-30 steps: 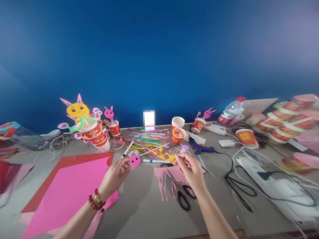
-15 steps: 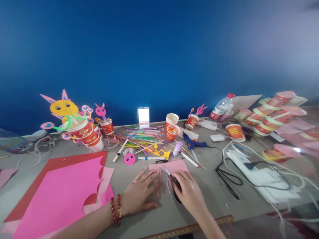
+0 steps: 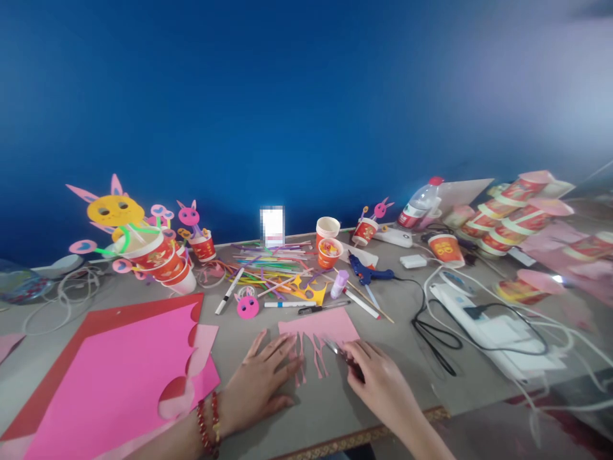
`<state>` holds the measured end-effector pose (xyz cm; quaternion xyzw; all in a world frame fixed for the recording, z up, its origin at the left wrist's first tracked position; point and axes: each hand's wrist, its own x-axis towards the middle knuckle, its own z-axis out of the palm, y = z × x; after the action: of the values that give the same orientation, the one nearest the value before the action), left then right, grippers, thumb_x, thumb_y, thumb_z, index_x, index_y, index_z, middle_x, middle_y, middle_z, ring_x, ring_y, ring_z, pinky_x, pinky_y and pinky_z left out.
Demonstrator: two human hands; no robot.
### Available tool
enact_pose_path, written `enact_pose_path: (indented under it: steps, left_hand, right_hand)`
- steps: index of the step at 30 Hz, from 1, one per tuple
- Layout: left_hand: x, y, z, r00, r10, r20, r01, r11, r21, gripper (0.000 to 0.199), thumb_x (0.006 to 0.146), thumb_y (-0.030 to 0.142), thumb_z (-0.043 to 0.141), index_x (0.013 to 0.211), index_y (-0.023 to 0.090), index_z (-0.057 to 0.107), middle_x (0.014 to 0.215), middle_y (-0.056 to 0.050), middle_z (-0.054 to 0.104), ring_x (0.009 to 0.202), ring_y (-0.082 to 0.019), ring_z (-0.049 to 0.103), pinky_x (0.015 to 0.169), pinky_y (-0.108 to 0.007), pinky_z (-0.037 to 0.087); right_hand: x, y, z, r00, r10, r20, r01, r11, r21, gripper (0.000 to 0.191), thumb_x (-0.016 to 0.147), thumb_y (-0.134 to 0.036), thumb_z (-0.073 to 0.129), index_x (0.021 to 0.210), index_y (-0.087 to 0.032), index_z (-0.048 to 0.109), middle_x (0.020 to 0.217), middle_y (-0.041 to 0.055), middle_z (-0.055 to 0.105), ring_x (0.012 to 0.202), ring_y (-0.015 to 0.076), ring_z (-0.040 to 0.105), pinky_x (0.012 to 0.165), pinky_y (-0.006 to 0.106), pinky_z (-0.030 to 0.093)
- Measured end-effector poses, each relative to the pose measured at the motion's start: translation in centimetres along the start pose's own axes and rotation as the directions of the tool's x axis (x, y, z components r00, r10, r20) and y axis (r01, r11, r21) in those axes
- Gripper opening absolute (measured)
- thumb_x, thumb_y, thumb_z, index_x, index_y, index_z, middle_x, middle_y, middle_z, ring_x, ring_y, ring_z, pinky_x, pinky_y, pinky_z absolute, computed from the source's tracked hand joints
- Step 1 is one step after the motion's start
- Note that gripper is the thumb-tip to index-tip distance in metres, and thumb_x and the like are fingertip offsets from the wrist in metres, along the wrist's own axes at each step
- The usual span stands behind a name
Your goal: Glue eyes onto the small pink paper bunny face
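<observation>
My left hand (image 3: 265,377) lies flat on the table with its fingers spread. Its fingertips reach the left side of a light pink sheet of paper (image 3: 330,324), whose near edge is cut into thin dangling strips. In my right hand (image 3: 383,377) is a pair of scissors (image 3: 339,350), the blades pointing left and away over the table beside the strips. The handles are mostly covered by my fingers. Just beyond the paper lie a black pen (image 3: 316,309) and a pink rabbit-face cutout (image 3: 248,306).
Magenta paper (image 3: 115,377) over red sheets lies at left. Pipe cleaners (image 3: 272,259), a purple glue bottle (image 3: 340,284) and paper cups (image 3: 329,253) are at the back. A blue glue gun (image 3: 368,273) with its black cord, and a white power strip (image 3: 469,326), lie at right.
My right hand has drawn the scissors back and to the right, off the paper strips. My left hand has shifted slightly left and nearer, showing more of the strips.
</observation>
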<state>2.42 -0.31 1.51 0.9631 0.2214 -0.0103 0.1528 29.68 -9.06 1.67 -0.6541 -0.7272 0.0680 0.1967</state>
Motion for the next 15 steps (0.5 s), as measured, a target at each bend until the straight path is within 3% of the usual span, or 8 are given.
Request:
enact_pose_path:
  steps: [4,10,15]
  left_hand:
    - [-0.6,0.2,-0.1,1.000,-0.022,0.012,0.022,1.000,-0.005,0.074,0.086,0.047,0.063,0.150,0.034,0.028,0.161,-0.009,0.023,0.147,-0.031,0.024,0.117,-0.064,0.016]
    - [-1.8,0.1,-0.2,1.000,-0.030,-0.010,0.030,0.999,0.028,0.075,0.087,0.047,0.062,0.151,0.034,0.025,0.162,-0.008,0.021,0.147,-0.030,0.025,0.118,-0.061,0.016]
    - [-4.5,-0.7,-0.2,0.996,-0.087,0.001,0.087,0.994,0.067,0.069,0.091,0.046,0.058,0.151,0.034,0.026,0.161,-0.007,0.024,0.146,-0.031,0.027,0.117,-0.063,0.019]
  right_hand:
    - [-1.3,1.6,-0.9,0.998,0.035,-0.052,-0.030,0.996,0.088,0.032,0.075,-0.007,0.048,0.101,-0.024,0.058,0.084,0.0039,0.067,0.074,0.0213,0.066,0.067,0.030,0.051]
    - [-1.5,4.3,-0.9,0.981,0.081,-0.178,-0.074,0.996,0.046,0.026,0.077,-0.016,0.051,0.101,-0.024,0.058,0.080,0.0038,0.067,0.070,0.0212,0.067,0.065,0.030,0.052]
    - [-1.5,5.4,-0.5,0.983,0.080,-0.164,-0.083,0.997,-0.009,0.023,0.078,-0.015,0.048,0.097,-0.024,0.059,0.080,0.0033,0.068,0.071,0.0207,0.067,0.065,0.029,0.052]
